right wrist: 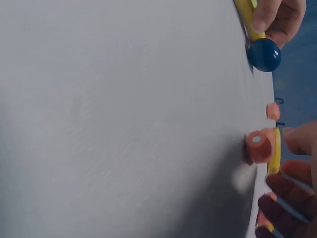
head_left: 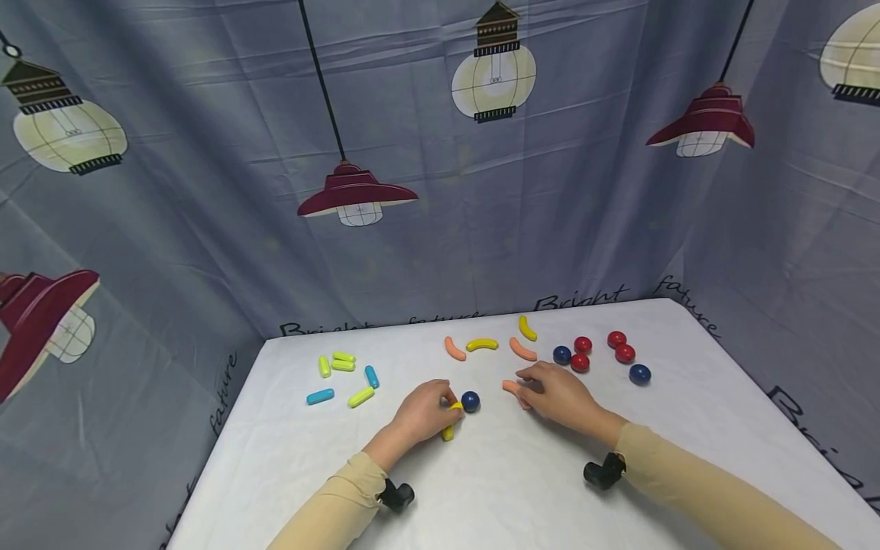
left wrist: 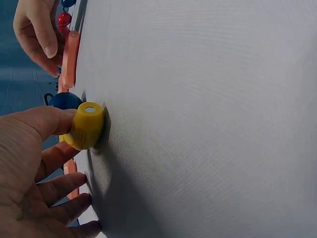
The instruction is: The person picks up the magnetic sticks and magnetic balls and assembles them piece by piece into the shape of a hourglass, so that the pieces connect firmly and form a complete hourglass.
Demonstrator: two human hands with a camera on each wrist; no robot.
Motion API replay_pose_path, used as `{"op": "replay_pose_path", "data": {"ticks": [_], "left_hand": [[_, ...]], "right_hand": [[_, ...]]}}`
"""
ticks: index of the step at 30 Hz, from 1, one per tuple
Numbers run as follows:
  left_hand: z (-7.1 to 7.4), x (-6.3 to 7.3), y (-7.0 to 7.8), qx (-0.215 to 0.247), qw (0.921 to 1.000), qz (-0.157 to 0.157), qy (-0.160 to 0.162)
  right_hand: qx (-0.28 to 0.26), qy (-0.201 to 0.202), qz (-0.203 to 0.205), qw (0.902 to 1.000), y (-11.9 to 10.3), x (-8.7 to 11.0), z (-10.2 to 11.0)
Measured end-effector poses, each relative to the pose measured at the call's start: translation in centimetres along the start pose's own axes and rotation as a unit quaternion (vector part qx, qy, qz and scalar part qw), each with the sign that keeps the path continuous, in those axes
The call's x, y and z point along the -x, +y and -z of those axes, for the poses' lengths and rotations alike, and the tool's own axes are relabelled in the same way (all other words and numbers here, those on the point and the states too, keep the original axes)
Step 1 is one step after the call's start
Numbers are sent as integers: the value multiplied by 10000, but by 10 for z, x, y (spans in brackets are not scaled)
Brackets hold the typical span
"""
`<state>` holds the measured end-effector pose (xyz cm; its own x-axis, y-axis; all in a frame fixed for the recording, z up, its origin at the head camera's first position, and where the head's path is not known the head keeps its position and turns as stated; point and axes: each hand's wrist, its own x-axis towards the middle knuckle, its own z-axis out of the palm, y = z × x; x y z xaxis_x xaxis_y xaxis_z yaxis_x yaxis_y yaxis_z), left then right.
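Observation:
My left hand [head_left: 422, 412] pinches a yellow banana-shaped piece [head_left: 448, 433] between thumb and index finger, low over the white tabletop. In the left wrist view the round end of that yellow piece [left wrist: 88, 126] faces the camera, and the other fingers are spread loosely. Close beyond it sits a glossy dark blue ball [head_left: 470, 402]. My right hand [head_left: 560, 393] is at an orange curved piece [head_left: 511, 387], partly covering it in the head view. From the right wrist, thumb and fingers stand apart beside this orange piece [right wrist: 258, 147], not closed round it.
Farther back lie orange curved pieces [head_left: 454, 349] and yellow ones [head_left: 482, 344]. Several red balls [head_left: 616, 339] and two more blue balls [head_left: 639, 374] are at the right. Lime green sticks [head_left: 360, 396] and blue sticks [head_left: 320, 396] lie left. A grey curtain [head_left: 412, 260] encloses the table.

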<state>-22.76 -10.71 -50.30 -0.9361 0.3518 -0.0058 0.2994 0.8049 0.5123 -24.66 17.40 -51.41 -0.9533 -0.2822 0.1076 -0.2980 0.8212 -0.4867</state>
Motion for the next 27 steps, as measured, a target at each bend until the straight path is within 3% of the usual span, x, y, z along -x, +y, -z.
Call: {"op": "replay_pose_path", "data": {"ticks": [10, 27], "left_hand": [[0, -1, 1, -104, 9999, 73, -44], [1, -3, 0, -14, 9998, 176, -113]], "right_hand": [[473, 5, -340, 9983, -7, -9, -9], [36, -62, -439, 9990, -24, -10, -19]]}}
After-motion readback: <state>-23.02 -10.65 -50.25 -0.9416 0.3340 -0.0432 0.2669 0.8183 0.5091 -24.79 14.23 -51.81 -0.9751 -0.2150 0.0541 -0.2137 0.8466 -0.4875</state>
